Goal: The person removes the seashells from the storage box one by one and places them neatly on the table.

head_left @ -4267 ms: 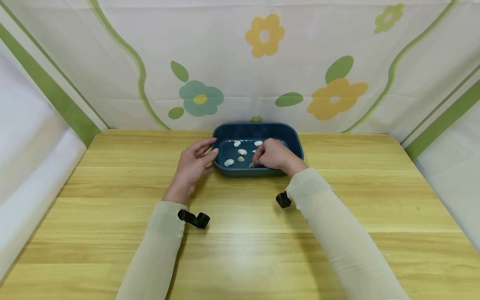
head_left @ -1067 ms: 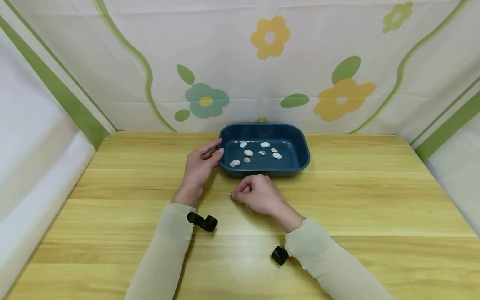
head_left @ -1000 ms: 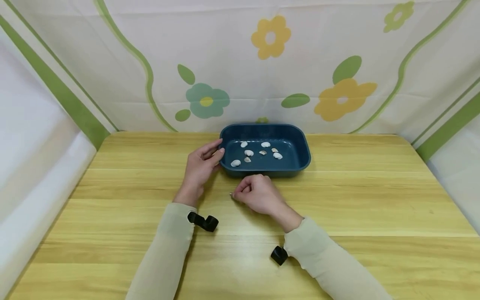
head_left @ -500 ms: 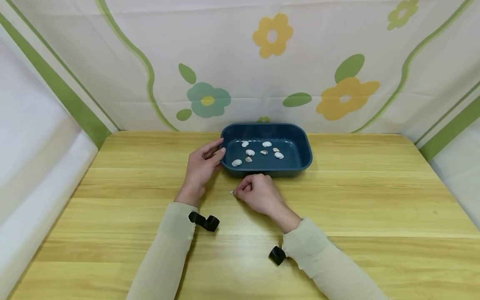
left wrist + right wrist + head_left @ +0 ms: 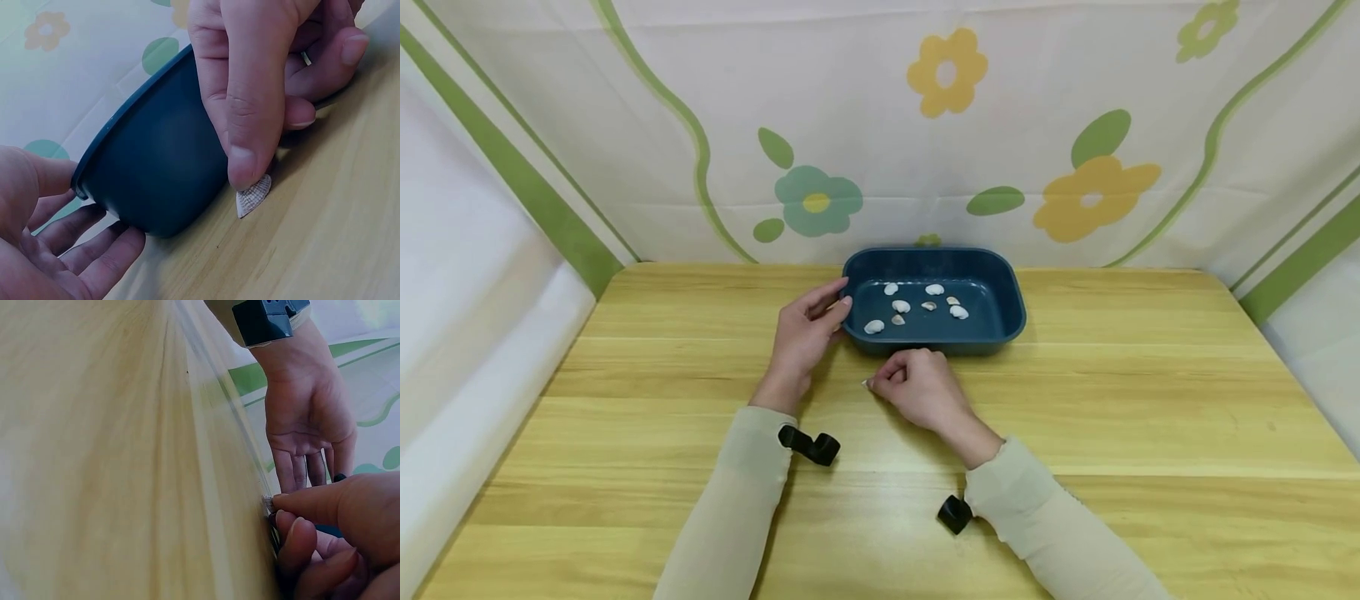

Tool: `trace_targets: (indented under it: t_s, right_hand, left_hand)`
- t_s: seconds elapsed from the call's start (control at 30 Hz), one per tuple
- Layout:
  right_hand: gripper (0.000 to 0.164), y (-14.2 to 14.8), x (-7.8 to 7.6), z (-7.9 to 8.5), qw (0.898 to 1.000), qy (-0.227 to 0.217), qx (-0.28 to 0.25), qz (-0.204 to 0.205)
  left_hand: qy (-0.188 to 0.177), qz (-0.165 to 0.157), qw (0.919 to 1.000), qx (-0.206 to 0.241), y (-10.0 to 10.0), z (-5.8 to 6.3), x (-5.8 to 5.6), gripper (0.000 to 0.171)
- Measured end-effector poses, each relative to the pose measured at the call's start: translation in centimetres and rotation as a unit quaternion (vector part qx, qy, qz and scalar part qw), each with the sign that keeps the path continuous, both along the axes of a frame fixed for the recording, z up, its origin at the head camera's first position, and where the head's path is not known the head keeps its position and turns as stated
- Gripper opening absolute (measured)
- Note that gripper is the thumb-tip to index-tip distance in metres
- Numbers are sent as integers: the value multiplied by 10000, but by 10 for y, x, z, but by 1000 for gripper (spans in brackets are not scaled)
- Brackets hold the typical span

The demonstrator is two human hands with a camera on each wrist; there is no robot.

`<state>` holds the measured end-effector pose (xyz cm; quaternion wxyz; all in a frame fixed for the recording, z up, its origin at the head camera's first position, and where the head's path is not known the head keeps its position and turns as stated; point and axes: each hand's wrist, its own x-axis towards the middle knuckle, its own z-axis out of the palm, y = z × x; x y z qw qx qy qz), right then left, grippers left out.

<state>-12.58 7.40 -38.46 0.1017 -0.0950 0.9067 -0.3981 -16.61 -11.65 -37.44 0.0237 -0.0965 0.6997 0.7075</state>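
A dark blue rectangular basin (image 5: pixel 936 343) stands at the back edge of the table. Several seashells, white ones (image 5: pixel 874 327) and smaller brownish ones (image 5: pixel 898 319), lie spread over its floor. In front of the basin my right hand (image 5: pixel 925 390) pinches a small ribbed seashell (image 5: pixel 253 196) between thumb and fingers. The left wrist view shows this shell close over the wood, its pale ribbed side out and part of it hidden under the thumb. My left hand (image 5: pixel 805 333) rests against the basin's left end, fairly straight fingers (image 5: pixel 115 262) touching the outer wall and rim.
The wooden table (image 5: pixel 647 467) spreads out on both sides of the arms. A white cloth with printed flowers (image 5: pixel 947 73) hangs right behind the basin. Black camera mounts (image 5: pixel 824 448) stick out from both sleeves.
Over the last seconds my right hand has come out of the basin to the table in front, a shell in its fingertips. Lately that shell has turned slightly. The left hand stays at the basin.
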Motion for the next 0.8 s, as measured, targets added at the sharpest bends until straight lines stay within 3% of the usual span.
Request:
trace_targets:
  t_s: [0.8]
  right_hand:
    - [18,-1,3,-1,9998,-47,-144,-91]
  left_hand:
    - [44,41,10000,-9,2,-3,0,38]
